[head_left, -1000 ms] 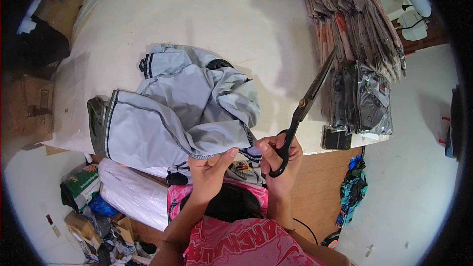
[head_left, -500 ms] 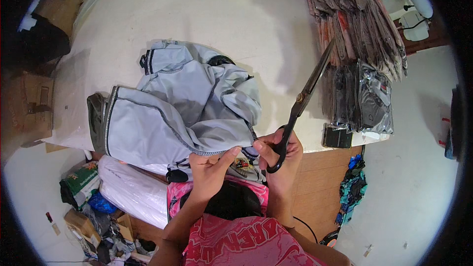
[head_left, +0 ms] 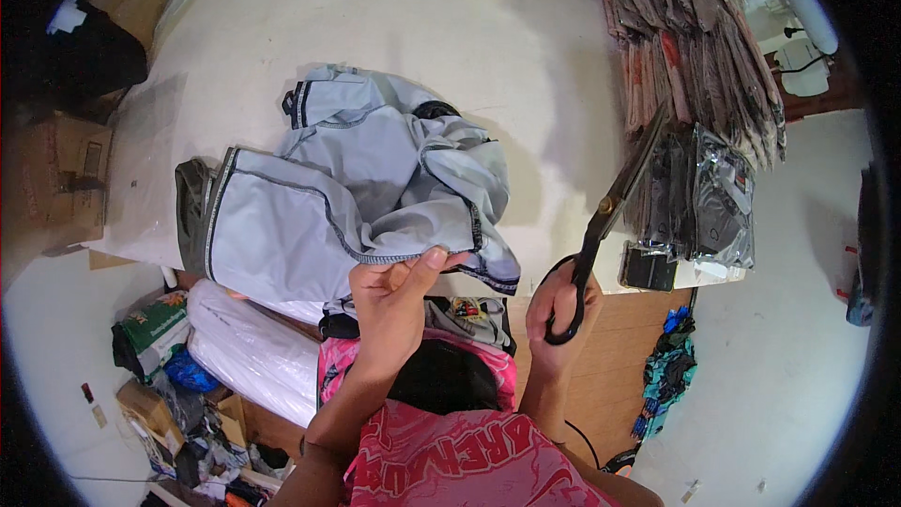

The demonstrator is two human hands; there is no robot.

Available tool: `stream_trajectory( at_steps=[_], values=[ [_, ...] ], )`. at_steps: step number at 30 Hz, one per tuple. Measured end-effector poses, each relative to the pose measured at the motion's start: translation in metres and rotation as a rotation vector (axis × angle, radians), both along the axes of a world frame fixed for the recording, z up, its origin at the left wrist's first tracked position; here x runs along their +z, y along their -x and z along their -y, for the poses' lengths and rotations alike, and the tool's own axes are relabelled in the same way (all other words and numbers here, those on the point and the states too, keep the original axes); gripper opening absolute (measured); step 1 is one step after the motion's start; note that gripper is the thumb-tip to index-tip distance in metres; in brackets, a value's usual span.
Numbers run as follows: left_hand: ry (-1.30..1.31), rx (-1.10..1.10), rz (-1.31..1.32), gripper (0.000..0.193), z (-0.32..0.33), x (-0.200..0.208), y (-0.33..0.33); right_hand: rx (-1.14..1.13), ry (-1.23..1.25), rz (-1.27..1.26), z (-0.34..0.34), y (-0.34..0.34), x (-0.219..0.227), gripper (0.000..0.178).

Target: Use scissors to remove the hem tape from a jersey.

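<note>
Left hand (head_left: pixel 390 305): we pinch the dark-stitched seam of the grey garment (head_left: pixel 282 216) under our thumb.
Right hand (head_left: pixel 563 308): we curl it around the handles of the black scissors (head_left: pixel 601 221), apart from the garment.
Grey garment: we see it bunched across the near edge of the tabletop (head_left: pixel 544 66).
Open room: we see pale surface beyond it and rightward to the bagged stacks (head_left: pixel 723 61).

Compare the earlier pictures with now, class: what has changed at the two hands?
The right hand has let go of the grey garment and moved right, carrying the scissors. The left hand still pinches the garment's edge.
</note>
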State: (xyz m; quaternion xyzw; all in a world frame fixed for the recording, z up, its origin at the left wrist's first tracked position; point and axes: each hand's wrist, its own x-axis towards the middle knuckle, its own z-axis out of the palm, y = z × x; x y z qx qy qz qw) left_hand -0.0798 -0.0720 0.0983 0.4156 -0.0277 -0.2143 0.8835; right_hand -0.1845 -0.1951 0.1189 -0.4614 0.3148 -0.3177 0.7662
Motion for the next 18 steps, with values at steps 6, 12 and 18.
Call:
stream_trajectory(
  at_steps=[6,12,18],
  values=[
    [-0.029,0.067,-0.133,0.037,0.01,0.031,-0.011,0.232,0.057,0.04,-0.021,0.037,-0.012,0.048],
    [0.028,0.122,-0.076,0.043,0.01,0.029,-0.015,0.497,0.397,-0.224,-0.031,0.066,-0.025,0.05],
    [0.023,0.182,-0.133,0.047,0.014,0.035,-0.016,0.54,0.38,-0.248,-0.039,0.075,-0.03,0.05]
  ],
)
